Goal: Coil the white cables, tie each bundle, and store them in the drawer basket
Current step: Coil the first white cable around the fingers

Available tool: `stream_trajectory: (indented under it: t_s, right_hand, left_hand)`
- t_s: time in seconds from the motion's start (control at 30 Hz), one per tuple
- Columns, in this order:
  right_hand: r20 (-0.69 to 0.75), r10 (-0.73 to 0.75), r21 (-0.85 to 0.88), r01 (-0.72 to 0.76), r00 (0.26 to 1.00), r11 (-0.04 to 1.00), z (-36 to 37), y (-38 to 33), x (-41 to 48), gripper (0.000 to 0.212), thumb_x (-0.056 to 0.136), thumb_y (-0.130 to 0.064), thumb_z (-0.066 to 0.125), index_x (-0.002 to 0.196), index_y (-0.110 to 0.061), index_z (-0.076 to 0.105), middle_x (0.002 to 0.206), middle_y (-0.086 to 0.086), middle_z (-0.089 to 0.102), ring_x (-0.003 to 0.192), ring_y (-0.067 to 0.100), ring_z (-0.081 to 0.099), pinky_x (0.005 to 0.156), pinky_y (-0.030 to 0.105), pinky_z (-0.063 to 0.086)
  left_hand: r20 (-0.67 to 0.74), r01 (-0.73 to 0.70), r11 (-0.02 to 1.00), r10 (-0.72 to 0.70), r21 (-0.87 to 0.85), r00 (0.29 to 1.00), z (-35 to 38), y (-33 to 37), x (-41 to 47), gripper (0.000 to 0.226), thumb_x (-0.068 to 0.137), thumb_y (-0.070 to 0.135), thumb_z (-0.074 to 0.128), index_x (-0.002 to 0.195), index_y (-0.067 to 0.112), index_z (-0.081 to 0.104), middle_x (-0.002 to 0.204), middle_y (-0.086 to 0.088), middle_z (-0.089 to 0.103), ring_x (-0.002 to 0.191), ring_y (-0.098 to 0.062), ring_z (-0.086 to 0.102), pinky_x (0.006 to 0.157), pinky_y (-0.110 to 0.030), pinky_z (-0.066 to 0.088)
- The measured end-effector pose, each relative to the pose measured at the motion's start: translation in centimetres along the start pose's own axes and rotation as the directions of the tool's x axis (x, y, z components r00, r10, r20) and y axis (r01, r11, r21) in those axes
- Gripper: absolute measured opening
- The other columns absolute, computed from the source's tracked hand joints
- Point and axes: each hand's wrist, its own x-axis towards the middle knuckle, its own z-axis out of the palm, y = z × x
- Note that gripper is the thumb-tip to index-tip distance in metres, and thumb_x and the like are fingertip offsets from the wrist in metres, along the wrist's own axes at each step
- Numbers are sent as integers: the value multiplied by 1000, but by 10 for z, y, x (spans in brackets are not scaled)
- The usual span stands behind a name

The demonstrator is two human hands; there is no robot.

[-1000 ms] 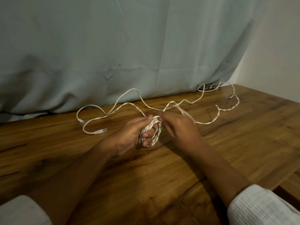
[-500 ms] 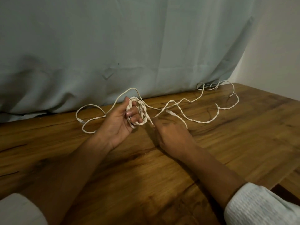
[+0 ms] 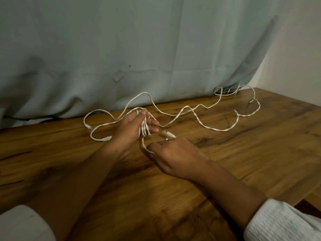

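Mid-frame, the left hand (image 3: pixel 129 132) has its grip wrapped in coiled white cable (image 3: pixel 144 129); the right hand (image 3: pixel 175 158) pinches a strand below it, over the table (image 3: pixel 173 197).

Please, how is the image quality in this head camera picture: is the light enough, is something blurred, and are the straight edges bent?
Head view: the light is dim and warm, with no glare. The wooden table is sharp enough to show its grain; the left hand and right hand look slightly soft, as does the thin white cable. Soft shadows lie beneath the forearms. The table's far edge bows a little from the wide-angle lens.
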Motion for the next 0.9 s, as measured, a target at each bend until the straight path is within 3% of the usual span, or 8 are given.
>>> stream_trajectory:
  t_s: [0.13, 0.27, 0.37, 0.47, 0.6, 0.73, 0.83, 0.9]
  right_hand:
    - [-12, 88, 216, -83, 996, 973, -4, 4, 1, 34, 106, -42, 40, 119, -21, 64, 98, 0, 73, 77, 22, 67, 62, 37, 50]
    - [-167, 245, 377, -168, 955, 911, -7, 14, -4, 26, 104, -39, 54, 116, -22, 70, 103, -4, 74, 87, 12, 66, 69, 34, 51]
    - [-254, 379, 497, -216, 890, 840, -6, 23, -6, 14, 100, -25, 68, 109, -17, 74, 100, -7, 72, 88, 4, 62, 73, 25, 48]
    - [-255, 489, 646, -230, 834, 728, -4, 29, -6, 12, 98, -18, 71, 108, -13, 75, 101, -7, 73, 94, 6, 66, 79, 29, 53]
    - [-246, 574, 733, -237, 781, 637, 1, 35, -5, 17, 100, -16, 67, 113, -11, 77, 102, -5, 73, 95, 12, 68, 79, 34, 56]
    - [-156, 635, 816, -264, 756, 514, 8, 40, -8, 21, 101, -15, 65, 119, -15, 77, 105, -5, 74, 99, 17, 70, 82, 46, 59]
    - [-74, 655, 877, -263, 752, 401, 11, 39, -8, 23, 102, -10, 62, 120, -13, 76, 109, -1, 77, 104, 19, 72, 87, 49, 59]
    - [-26, 640, 904, -255, 768, 343, 12, 37, -6, 26, 104, -8, 57, 122, -10, 75, 112, 1, 78, 107, 18, 72, 90, 45, 59]
  left_hand:
    - [63, -50, 966, 34, 254, 997, 3, -6, -7, 28, 110, 31, 48, 101, 11, 64, 73, -1, 69, 63, -14, 62, 64, -31, 48]
    - [194, -63, 945, -1, 321, 981, 1, -11, -6, 31, 107, 38, 52, 100, 12, 67, 84, -15, 69, 75, -22, 64, 74, -40, 49]
    - [286, -32, 959, -53, 283, 957, 3, -9, -8, 34, 109, 36, 48, 92, 14, 68, 69, -13, 61, 60, -24, 61, 63, -37, 49]
    - [327, 8, 980, -74, 199, 942, 8, -7, -9, 36, 108, 25, 45, 82, 21, 69, 59, -5, 47, 50, -22, 50, 54, -31, 40]
    - [318, 114, 993, -118, 33, 941, 10, -6, -9, 33, 103, 27, 43, 86, 7, 63, 53, -2, 35, 40, -17, 37, 56, -36, 30]
    - [321, 153, 988, -139, -21, 937, 15, -1, -14, 46, 106, 47, 44, 81, 10, 55, 49, 2, 28, 38, -14, 28, 62, -36, 39]
    - [344, 176, 982, -142, -69, 928, 17, 2, -17, 43, 105, 45, 46, 79, 12, 51, 50, 2, 25, 38, -13, 25, 60, -34, 42]
    - [357, 224, 966, -165, -130, 919, 15, 2, -16, 40, 104, 42, 48, 76, 13, 50, 49, 3, 24, 36, -12, 25, 58, -33, 41]
